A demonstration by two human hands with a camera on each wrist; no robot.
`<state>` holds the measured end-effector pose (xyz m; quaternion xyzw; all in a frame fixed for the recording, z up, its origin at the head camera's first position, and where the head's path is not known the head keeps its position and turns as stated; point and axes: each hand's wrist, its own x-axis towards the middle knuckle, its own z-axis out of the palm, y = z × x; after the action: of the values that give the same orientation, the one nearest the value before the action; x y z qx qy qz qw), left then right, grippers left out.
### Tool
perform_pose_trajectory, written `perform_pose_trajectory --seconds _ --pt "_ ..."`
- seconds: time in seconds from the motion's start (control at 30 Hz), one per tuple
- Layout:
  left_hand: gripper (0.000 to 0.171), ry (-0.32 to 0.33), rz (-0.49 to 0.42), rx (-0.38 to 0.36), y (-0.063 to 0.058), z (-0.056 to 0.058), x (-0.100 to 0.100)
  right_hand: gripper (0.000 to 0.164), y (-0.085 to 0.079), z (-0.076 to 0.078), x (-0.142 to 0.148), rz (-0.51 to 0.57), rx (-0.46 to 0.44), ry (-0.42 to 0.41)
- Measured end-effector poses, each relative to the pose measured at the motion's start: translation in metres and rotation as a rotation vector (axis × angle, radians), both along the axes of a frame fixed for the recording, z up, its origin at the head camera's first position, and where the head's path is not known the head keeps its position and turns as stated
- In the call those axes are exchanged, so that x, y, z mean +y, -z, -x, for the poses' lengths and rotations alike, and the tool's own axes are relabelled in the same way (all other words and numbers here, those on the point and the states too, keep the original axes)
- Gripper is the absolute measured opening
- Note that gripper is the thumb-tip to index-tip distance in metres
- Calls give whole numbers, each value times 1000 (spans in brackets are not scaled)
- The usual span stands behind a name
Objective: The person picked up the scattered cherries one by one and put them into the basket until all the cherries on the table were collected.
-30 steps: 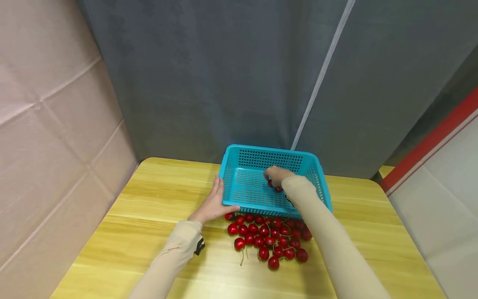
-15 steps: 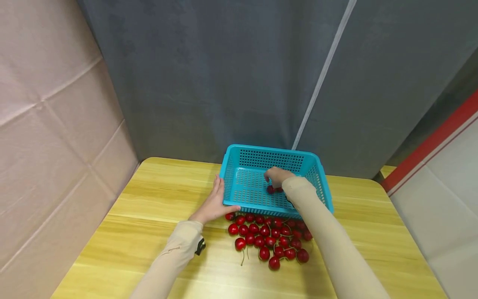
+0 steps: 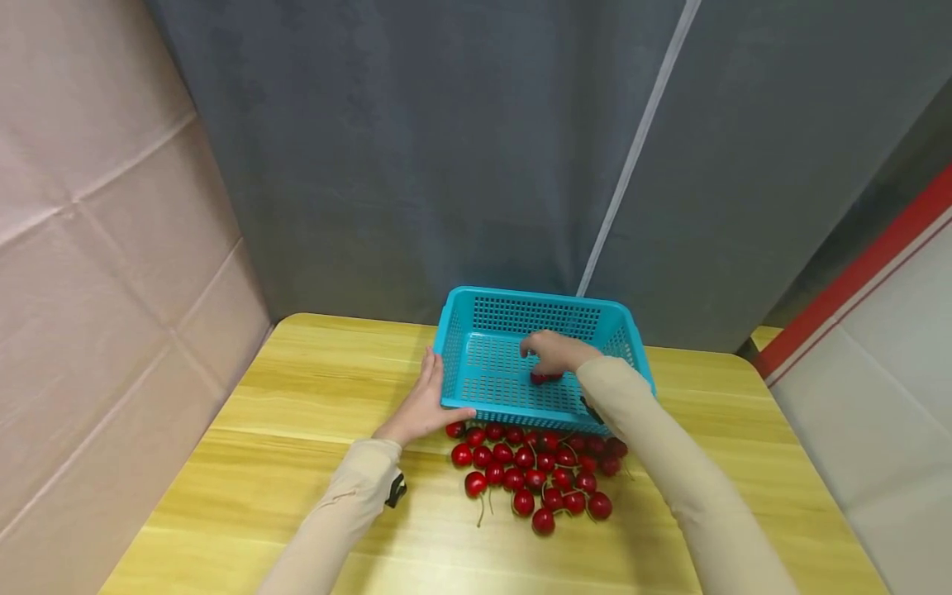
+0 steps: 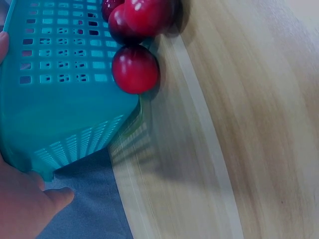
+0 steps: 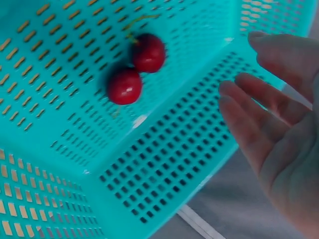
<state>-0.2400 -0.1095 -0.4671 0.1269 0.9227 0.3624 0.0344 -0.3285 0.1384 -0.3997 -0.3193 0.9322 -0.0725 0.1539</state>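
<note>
A grey curtain [image 3: 416, 165] fills the back, its pale seam slanting down behind the basket; a pale pink sheet [image 3: 111, 248] lines the left side and a red band [image 3: 855, 277] slants along the right. Below spreads the wooden counter [image 3: 335, 355]. The blue basket [image 3: 491, 355] sits at its far edge. Two cream sleeves [image 3: 677, 454] reach in, the right one crossing the basket's near right corner and hiding it. The left grip [image 3: 422, 403] is released, fingers fairly straight against the basket's left side, thumb along its near rim. Inside, the right grip [image 3: 558, 351] is released too, fingers parted, partly blocking the head view of the pair [image 5: 124, 85] of cherries on the basket floor. The loose cherries [image 3: 524, 459] cluster before the basket, the back row just beside its near wall. Thin stems [image 5: 144, 18] trail from some.
</note>
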Motion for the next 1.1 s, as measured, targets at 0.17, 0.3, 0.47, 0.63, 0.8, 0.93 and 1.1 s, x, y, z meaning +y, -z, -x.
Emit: perform_pose_trajectory --seconds 0.17,0.3,0.47,0.63,0.8,0.93,1.1 --pt "117 5 -10 15 0 0 0 32 -15 -19 10 80 58 -64" --pt "116 2 -10 8 1 1 -1 31 -23 -36 19 99 108 -71" --pt "116 -2 -11 8 1 1 -2 32 -28 -57 29 136 172 -59" --pt "117 -1 -13 10 1 2 -3 33 -29 -79 38 191 213 -20" --pt "117 2 -16 9 1 3 -4 32 -27 -101 49 258 256 -23" --pt "117 4 -14 11 2 4 -4 30 -26 -117 58 298 304 -19" --pt "119 3 -4 13 3 3 -5 29 -21 -138 67 316 321 -4"
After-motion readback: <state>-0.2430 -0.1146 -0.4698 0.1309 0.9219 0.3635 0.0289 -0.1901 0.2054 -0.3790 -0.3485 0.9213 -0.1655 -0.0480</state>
